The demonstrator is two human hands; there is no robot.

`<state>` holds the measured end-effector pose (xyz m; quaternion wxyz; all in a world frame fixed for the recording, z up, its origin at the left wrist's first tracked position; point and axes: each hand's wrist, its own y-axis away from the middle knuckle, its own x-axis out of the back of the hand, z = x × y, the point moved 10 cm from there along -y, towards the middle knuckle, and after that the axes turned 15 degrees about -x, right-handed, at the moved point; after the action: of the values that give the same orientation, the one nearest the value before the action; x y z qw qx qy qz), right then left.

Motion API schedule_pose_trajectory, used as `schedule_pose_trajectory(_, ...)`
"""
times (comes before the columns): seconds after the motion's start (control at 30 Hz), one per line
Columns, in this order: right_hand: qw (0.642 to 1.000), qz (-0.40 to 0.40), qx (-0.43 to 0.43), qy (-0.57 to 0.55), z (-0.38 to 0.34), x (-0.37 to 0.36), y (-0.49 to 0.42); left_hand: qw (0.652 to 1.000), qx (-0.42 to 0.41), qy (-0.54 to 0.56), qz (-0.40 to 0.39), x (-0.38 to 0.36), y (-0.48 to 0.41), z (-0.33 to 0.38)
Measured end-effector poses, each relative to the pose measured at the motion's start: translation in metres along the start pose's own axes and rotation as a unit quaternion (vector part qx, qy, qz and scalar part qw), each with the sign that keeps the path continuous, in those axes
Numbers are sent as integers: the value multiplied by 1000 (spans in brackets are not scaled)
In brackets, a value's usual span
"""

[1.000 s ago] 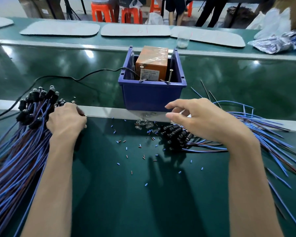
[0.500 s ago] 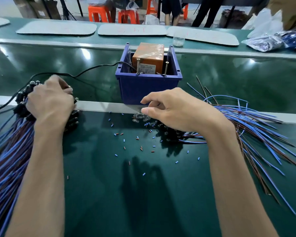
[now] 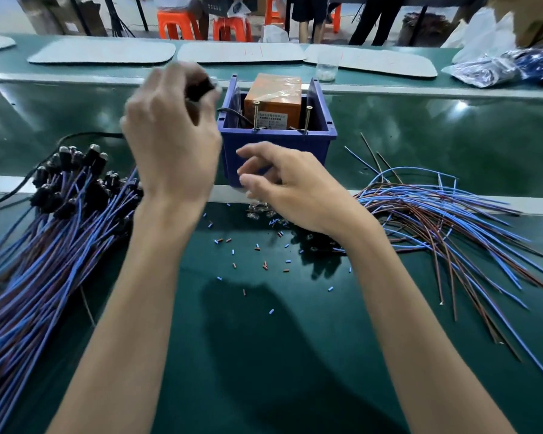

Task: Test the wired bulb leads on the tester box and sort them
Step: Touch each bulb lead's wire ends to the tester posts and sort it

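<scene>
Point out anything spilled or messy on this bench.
Small blue and brown bits lie scattered over the mat in front of the bin, like stripped insulation left loose. The leads on the right fan out untidily, while the left bundle lies roughly parallel. Nothing looks damaged.

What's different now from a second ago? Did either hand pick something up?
The left hand lifted off the left pile of leads, rose toward the blue bin and now grips a dark bulb lead, blurred by motion. The right hand barely shifted, staying before the bin with loosely curled fingers and nothing visible in them. The bin, orange tester box and right pile stayed put.
</scene>
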<state>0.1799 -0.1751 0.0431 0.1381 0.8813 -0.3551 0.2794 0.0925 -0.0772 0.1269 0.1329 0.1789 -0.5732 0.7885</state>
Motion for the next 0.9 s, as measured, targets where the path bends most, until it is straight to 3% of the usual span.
schedule_pose_trajectory(0.1, 989, -3, 0, -146, 1, 3, -4, 995, -60, 80, -11, -7, 0, 35)
schedule_pose_trajectory(0.17, 958, -31, 2, -284, 3, 4, -4, 983, -68, 161, -51, -22, 4, 53)
schedule_pose_trajectory(0.23, 920, -39, -2, -390, 8, 10, -3, 958, -38, 265, -104, -41, 12, 63)
schedule_pose_trajectory(0.33, 887, -24, -19, -461, 18, 16, -6, 903, 30, 396, -162, -62, 23, 61)
schedule_pose_trajectory(0.4, 871, -8, -38, -489, 24, 17, -10, 896, 68, 418, -130, -62, 24, 50)
schedule_pose_trajectory(0.47, 847, 25, -60, -527, 29, 21, -13, 937, 104, 333, -30, -43, 19, 32)
schedule_pose_trajectory(0.53, 823, 72, -78, -558, 37, 31, -13, 933, 185, 306, 37, -33, 24, 11)
schedule_pose_trajectory(0.57, 818, 90, -79, -563, 39, 37, -12, 896, 258, 361, 21, -44, 31, 3)
schedule_pose_trajectory(0.6, 817, 105, -76, -563, 41, 44, -10, 833, 337, 438, -25, -64, 41, 1)
schedule_pose_trajectory(0.67, 824, 127, -64, -548, 40, 57, -6, 674, 463, 564, -116, -97, 68, 19)
schedule_pose_trajectory(0.7, 832, 131, -61, -535, 39, 62, -4, 617, 503, 589, -138, -106, 80, 28)
schedule_pose_trajectory(0.8, 882, 109, -63, -455, 33, 69, 2, 527, 588, 600, -130, -119, 104, 41)
schedule_pose_trajectory(0.9, 931, 82, -70, -349, 30, 76, 6, 457, 648, 609, -34, -123, 111, 31)
